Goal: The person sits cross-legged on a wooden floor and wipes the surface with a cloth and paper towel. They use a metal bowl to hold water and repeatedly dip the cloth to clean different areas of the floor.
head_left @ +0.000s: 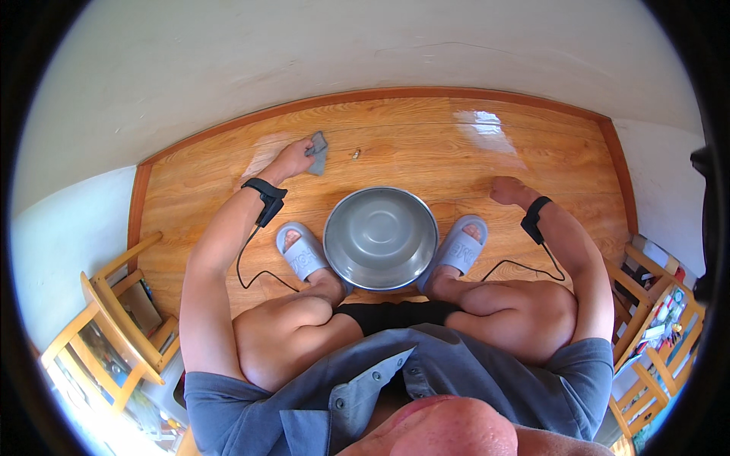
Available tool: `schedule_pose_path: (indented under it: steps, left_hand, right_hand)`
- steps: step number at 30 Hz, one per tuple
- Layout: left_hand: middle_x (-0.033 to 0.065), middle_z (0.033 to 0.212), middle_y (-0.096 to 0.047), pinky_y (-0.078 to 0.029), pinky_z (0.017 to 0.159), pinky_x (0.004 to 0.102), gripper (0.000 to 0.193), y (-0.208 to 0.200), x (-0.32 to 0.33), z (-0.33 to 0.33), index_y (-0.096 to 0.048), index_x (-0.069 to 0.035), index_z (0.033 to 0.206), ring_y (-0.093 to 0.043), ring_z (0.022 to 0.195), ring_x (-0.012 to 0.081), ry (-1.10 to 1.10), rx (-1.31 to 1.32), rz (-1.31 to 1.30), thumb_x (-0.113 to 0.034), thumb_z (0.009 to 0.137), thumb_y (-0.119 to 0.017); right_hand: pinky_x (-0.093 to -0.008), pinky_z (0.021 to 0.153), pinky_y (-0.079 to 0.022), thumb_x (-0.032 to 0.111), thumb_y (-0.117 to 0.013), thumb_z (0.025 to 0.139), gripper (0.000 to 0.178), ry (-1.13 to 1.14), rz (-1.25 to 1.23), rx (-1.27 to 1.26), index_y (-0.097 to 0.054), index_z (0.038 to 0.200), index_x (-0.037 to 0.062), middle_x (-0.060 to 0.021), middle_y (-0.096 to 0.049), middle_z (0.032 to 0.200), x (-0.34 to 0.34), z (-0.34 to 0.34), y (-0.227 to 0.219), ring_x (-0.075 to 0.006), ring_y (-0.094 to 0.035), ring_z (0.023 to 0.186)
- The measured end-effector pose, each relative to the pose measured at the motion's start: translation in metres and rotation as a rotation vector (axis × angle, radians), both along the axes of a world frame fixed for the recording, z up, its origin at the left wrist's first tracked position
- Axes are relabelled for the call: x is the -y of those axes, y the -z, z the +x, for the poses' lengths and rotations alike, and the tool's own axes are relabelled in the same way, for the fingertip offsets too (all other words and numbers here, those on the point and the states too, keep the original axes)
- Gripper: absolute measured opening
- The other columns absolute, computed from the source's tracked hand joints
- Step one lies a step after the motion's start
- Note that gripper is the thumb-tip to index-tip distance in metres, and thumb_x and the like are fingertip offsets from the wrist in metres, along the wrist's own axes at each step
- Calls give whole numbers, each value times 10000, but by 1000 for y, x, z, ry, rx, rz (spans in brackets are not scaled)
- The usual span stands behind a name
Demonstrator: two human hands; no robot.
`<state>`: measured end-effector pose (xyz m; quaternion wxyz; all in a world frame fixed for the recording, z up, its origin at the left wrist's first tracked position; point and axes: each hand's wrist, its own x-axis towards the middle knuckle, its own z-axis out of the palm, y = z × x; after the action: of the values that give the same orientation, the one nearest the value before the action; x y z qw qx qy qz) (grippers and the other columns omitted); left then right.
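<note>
Out ahead on the left, my left hand (293, 159) grips a grey cloth (318, 154) against the wood floor. The cloth is bunched at my fingertips, with part of it spread toward the far side. A small light-coloured object (356, 153), too small to name, lies on the boards just right of the cloth. My right hand (509, 190) is curled into a fist low over the floor on the right; nothing shows in it. Between my feet stands a round metal basin (380, 275). Whether it holds water I cannot tell.
A pale wall with a brown baseboard (380, 93) closes off the far side. My grey slippers (304, 257) flank the basin. A wooden chair (125, 319) stands at left, a wooden rack (661, 334) with small items at right. Cables hang from both wristbands.
</note>
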<state>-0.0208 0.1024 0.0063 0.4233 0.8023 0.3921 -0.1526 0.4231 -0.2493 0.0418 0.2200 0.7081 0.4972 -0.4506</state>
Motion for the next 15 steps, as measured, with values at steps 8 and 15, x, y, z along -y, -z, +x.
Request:
schedule_pose_path:
  steps: [8,15]
  left_hand:
    - [215,1046,-646,-474,871,355,366,-9,4,4,-582,38,1117,-622,990,299,-5,-49,-8,-121,789,-618]
    - [207,1019,-650,-479,846,358,353,-8,4,3,-585,31,1104,-627,970,298,-8,-55,-17,-123,788,-612]
  right_hand:
    - [-475,768,-497,220,-531,787,313,0,44,-15,-659,883,-49,-278,-651,896,3,1,5,-424,-632,860]
    - [-466,767,-497,216,-531,791,313,4,16,26,-658,896,-49,-266,-657,907,2,0,5,-413,-636,861]
